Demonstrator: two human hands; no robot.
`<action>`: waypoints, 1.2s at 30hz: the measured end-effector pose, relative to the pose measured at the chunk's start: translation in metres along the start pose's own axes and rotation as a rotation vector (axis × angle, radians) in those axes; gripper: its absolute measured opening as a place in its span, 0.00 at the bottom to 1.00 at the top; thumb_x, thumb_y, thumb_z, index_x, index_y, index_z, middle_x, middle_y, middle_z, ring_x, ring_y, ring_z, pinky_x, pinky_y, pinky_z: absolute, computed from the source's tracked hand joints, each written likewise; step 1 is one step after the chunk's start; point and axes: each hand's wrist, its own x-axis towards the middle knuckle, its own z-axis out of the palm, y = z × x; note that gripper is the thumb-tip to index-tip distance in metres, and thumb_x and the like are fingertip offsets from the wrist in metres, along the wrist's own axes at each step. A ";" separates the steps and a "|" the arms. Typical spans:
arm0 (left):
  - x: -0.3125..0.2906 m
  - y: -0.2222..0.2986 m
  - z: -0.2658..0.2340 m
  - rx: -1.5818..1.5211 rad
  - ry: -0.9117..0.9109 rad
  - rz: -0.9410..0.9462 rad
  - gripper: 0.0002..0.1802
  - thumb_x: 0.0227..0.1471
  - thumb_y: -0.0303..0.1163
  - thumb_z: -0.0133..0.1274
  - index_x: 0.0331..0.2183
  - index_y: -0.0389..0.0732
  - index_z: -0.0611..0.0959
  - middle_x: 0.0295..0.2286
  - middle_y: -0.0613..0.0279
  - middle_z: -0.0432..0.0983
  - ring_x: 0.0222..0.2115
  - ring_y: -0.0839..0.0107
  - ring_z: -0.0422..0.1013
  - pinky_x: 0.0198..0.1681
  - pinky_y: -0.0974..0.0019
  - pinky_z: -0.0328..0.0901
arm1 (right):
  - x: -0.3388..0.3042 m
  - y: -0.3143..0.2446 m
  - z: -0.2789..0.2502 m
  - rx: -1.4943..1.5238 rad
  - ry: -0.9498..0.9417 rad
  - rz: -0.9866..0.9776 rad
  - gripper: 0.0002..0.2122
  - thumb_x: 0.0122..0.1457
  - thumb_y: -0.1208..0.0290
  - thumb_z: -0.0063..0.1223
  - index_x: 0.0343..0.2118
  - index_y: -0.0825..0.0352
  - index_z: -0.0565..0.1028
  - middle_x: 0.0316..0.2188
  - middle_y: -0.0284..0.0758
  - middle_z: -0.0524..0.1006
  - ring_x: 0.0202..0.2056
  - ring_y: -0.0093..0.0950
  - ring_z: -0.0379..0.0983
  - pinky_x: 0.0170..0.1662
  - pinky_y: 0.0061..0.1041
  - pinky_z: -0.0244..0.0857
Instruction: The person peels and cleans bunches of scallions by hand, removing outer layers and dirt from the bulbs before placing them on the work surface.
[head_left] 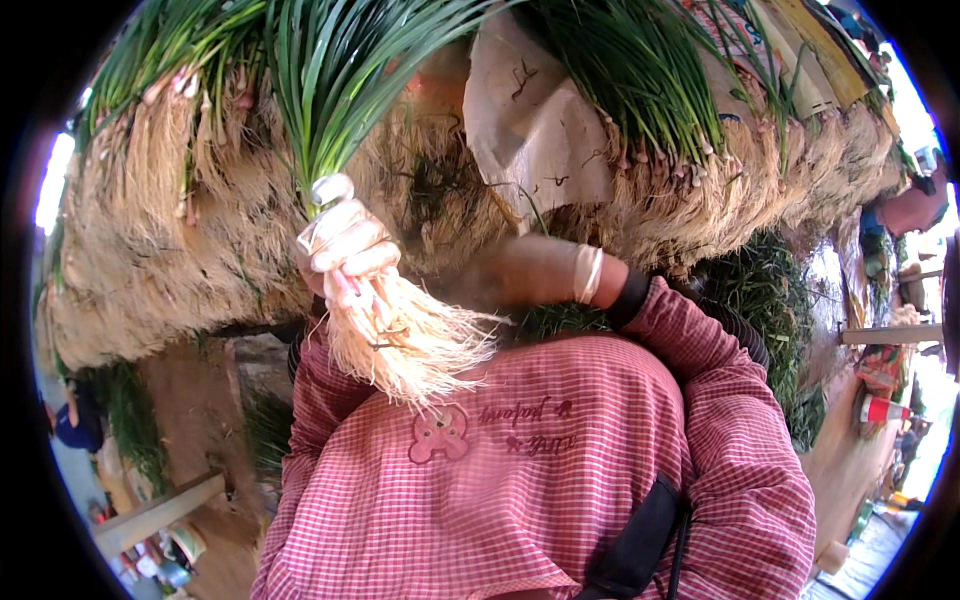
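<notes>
bunch (400,335) grasped by left hand (348,238) | right hand (530,271) blurred, right of bunch, grip cannot be told | stems (325,150) best held snugly, not crushed

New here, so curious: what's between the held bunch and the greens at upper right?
A pale sheet and some tan roots, in the head view.

Held bunch (322,130): leaves (330,85) deep green; roots (400,330) cream-white; bulbs (348,286) pink-tinged. Left hand (350,240): white covering. Right hand (520,270): brownish, blurred; wristband (588,273) white, cuff (630,298) black. Garment (470,510): red-and-white check; patch (439,436) pink, lettering (540,410) darker red. Strap (632,540): black. Stacked bunches (635,85): green tops, straw-coloured roots. Sheet (535,120): off-white, dark flecks. Cone (883,410): red and white.
</notes>
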 end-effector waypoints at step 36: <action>-0.021 -0.024 -0.033 0.065 0.231 -0.055 0.24 0.58 0.30 0.43 0.55 0.39 0.59 0.44 0.57 0.70 0.49 0.60 0.67 0.51 0.50 0.62 | 0.034 -0.018 -0.024 0.332 0.451 0.017 0.13 0.64 0.64 0.46 0.44 0.68 0.74 0.31 0.33 0.76 0.29 0.20 0.70 0.36 0.21 0.66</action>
